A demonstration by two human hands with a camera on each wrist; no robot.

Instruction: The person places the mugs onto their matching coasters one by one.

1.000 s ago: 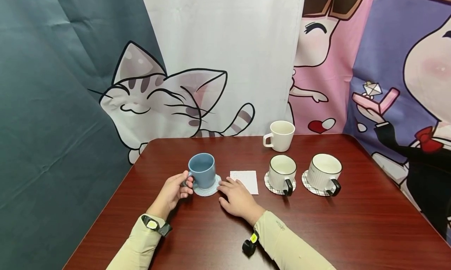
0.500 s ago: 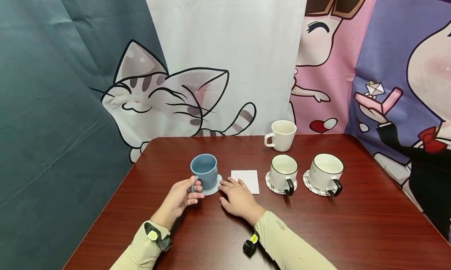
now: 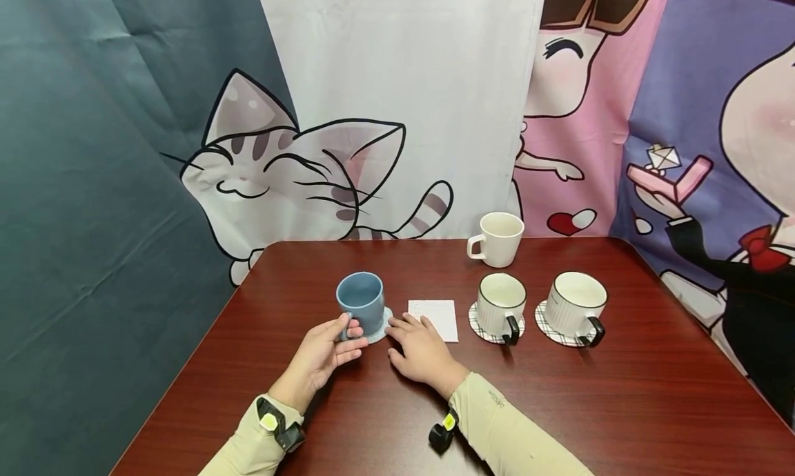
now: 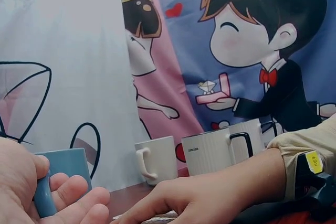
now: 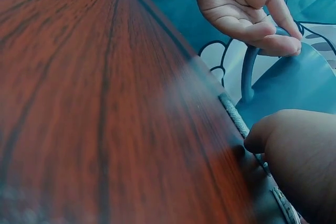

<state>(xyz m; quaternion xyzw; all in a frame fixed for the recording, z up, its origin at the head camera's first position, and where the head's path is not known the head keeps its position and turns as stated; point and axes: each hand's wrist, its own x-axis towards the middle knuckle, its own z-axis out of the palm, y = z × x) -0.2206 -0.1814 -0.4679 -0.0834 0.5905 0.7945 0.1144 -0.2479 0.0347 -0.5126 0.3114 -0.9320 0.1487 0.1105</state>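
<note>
A blue mug (image 3: pixel 373 316) stands on a round pale blue coaster (image 3: pixel 379 335) at the left of the table. With thumb and fingers, my left hand (image 3: pixel 323 355) pinches its handle, which faces the front left; in the left wrist view the thumb presses on top of the handle (image 4: pixel 44 198) while the other fingers extend past it. My right hand (image 3: pixel 422 352) lies palm down with relaxed fingers, its fingertips at the coaster's right edge. Part of that hand overlaps a white square coaster (image 3: pixel 442 319). In the right wrist view, the mug (image 5: pixel 294 90) is partly hidden behind the right hand (image 5: pixel 304 156).
Two ribbed white mugs with black handles, one nearer (image 3: pixel 493 317) and one farther right (image 3: pixel 570 314), stand on round checked coasters. Behind them, at the table's (image 3: pixel 385 421) back edge, is a plain white mug (image 3: pixel 502 243). A printed cloth (image 3: pixel 410 69) hangs behind.
My left hand has shifted a little right and turned the blue mug on its coaster, so the handle now points more toward the front. My right hand stays in place.
</note>
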